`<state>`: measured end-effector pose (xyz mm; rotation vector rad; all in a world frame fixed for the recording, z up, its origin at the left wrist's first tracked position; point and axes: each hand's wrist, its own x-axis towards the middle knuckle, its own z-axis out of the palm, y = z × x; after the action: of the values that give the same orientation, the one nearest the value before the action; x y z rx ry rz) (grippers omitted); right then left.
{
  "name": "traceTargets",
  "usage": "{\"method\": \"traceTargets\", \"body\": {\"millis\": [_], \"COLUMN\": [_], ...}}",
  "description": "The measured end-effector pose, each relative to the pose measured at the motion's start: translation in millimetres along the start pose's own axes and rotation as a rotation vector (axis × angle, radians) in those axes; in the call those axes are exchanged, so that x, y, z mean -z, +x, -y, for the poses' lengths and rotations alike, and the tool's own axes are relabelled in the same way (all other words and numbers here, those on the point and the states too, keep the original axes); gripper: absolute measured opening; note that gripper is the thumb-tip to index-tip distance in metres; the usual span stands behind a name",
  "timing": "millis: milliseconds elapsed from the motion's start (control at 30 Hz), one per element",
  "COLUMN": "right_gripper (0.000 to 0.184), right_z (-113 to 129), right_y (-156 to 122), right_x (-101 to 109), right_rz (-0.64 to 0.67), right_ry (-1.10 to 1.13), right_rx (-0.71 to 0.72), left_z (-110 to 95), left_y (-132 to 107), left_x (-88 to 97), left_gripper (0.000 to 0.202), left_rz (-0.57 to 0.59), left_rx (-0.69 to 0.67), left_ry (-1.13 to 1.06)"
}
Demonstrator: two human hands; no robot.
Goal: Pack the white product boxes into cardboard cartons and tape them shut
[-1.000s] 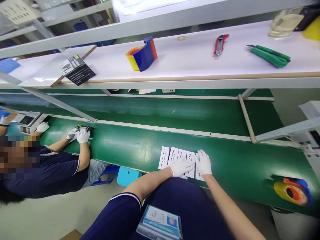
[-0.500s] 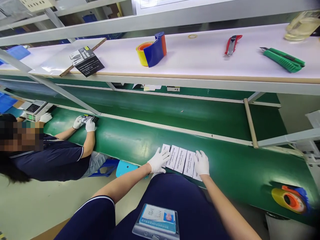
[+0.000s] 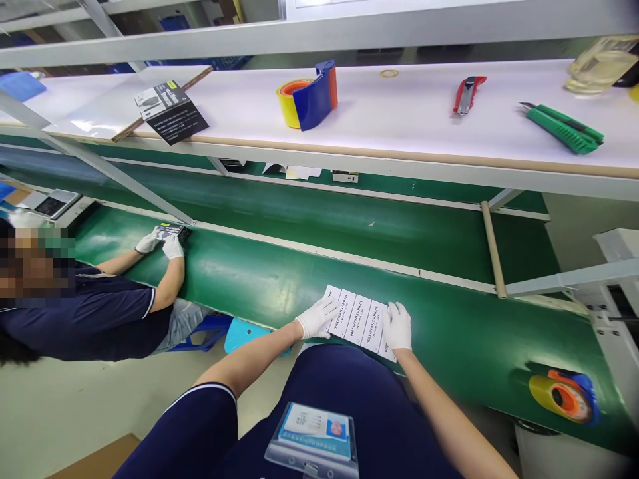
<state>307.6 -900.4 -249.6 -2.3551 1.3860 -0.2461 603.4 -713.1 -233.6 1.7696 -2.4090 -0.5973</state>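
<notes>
Several small white boxes (image 3: 358, 317), printed "Minute Stream 1000", lie side by side in a tight slanting row near the green work surface's front edge. My left hand (image 3: 318, 318), in a white glove, grips the row's left end, its fingers over the first box. At the other end my gloved right hand (image 3: 398, 326) presses the last box, partly covering it. Between them the two hands hold the row together. Parts of both end boxes are hidden under the gloves.
A tape dispenser (image 3: 564, 397) lies on the green surface (image 3: 464, 359) at right. The shelf above carries another tape dispenser (image 3: 309, 98), a red cutter (image 3: 468, 96) and a green cutter (image 3: 563, 128). At left, a co-worker's gloved hands (image 3: 160, 243) hold a black box (image 3: 174, 231).
The gaps between the white boxes have closed, as my hands squeezed the row together. The view has shifted slightly. The co-worker still holds the black box.
</notes>
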Motion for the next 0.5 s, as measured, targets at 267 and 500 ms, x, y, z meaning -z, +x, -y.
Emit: {"method": "traceTargets", "body": {"millis": [267, 500], "right_gripper": [0.058, 0.061], "right_z": [0.0, 0.9], "right_y": [0.0, 1.0], "right_x": [-0.7, -2.6], "right_rz": [-0.013, -0.005], "right_ry": [-0.001, -0.010], "right_rx": [0.006, -0.007], "left_z": [1.4, -5.1], "left_y": [6.6, 4.8], "left_x": [-7.1, -1.0], "left_gripper": [0.111, 0.105], "left_rz": [-0.009, -0.031], "left_rx": [0.011, 0.018], "left_ry": [-0.016, -0.033]}}
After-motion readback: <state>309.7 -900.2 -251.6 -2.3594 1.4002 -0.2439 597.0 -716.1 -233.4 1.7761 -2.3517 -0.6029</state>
